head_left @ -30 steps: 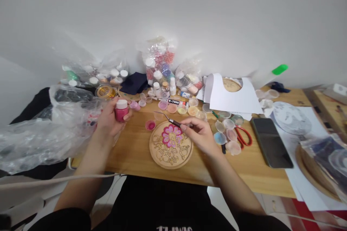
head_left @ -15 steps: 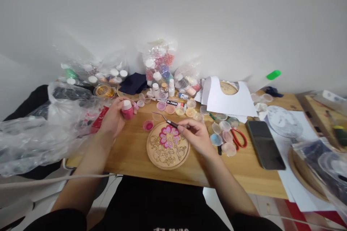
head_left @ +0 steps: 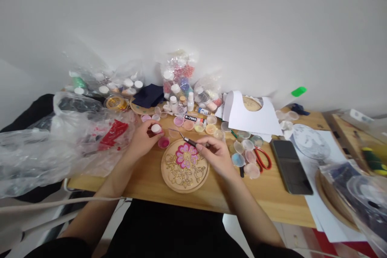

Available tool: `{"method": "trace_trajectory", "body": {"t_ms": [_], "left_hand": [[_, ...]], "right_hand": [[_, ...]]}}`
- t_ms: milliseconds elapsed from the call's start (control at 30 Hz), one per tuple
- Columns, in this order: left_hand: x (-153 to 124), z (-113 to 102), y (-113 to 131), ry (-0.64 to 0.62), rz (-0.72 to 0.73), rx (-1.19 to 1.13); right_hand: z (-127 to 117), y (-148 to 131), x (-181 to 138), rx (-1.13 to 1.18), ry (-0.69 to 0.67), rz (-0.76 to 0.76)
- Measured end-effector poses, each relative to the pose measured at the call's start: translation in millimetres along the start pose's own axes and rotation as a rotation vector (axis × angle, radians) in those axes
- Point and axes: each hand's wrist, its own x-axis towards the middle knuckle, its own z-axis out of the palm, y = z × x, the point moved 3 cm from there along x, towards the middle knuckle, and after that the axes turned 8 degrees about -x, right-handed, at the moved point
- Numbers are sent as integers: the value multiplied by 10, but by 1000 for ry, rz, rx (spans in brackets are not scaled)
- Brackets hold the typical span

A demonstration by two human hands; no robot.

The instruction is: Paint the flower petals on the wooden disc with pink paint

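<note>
My left hand [head_left: 144, 139] is closed around a small pink bottle with a white cap [head_left: 156, 129], just behind a little cup of deep pink contents [head_left: 163, 142]. My right hand [head_left: 216, 153] pinches a slim tool with a dark handle and a thin bent metal tip [head_left: 190, 141]. The tip points left, over the far edge of a round wooden board [head_left: 185, 185]. On the board, a pink and magenta flower [head_left: 186, 155] stands out among gold-outlined leaves and swirls. My fingers hide much of the bottle.
Several small plastic cups [head_left: 238, 160] surround red-handled scissors [head_left: 264, 158]. A B-7000 glue tube [head_left: 191, 118] lies behind the board. Bagged bottles [head_left: 181, 76] line the wall. To the right are a phone [head_left: 292, 167] and papers; crumpled plastic [head_left: 33, 145] covers the left.
My left hand has moved right and toward the board, carrying the pink bottle close to the deep pink cup. My right hand stays nearly still with the tool.
</note>
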Motion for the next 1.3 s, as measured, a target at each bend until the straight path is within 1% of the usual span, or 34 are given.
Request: {"method": "trace_trajectory", "body": {"t_ms": [67, 133, 267, 333, 367, 433, 467, 533, 667, 733, 900, 1033, 1300], "left_hand": [[-8, 8, 1, 5, 1, 15], [-25, -16, 43, 37, 44, -3], [-32, -161, 215, 184, 207, -7], [13, -243, 317, 238, 312, 88], [52, -274, 362, 242, 360, 172], [157, -311, 414, 200, 399, 349], [215, -322, 421, 173, 396, 413], [320, -331, 408, 123, 383, 467], [441, -268, 327, -5, 376, 480], [464, -223, 284, -40, 347, 503], [473, -141, 253, -60, 262, 573], [473, -135, 255, -47, 222, 645], [387, -220, 211, -60, 252, 711]], "right_hand": [[-2, 14, -1, -4, -1, 3], [-1, 28, -2, 4, -6, 9], [5, 35, -5, 23, -15, 20], [7, 31, -6, 27, -21, 24], [6, 29, -7, 26, -25, 26], [2, 26, -8, 22, -34, 27], [-2, 25, -9, 20, -36, 26], [-12, 23, -8, 20, -33, 19], [-29, 24, -8, 13, -28, 4], [-30, 25, -9, 5, -30, -2], [-31, 35, -14, 21, -14, -2], [-29, 46, -15, 26, -9, 7], [-24, 54, -10, 31, -8, 12]]}}
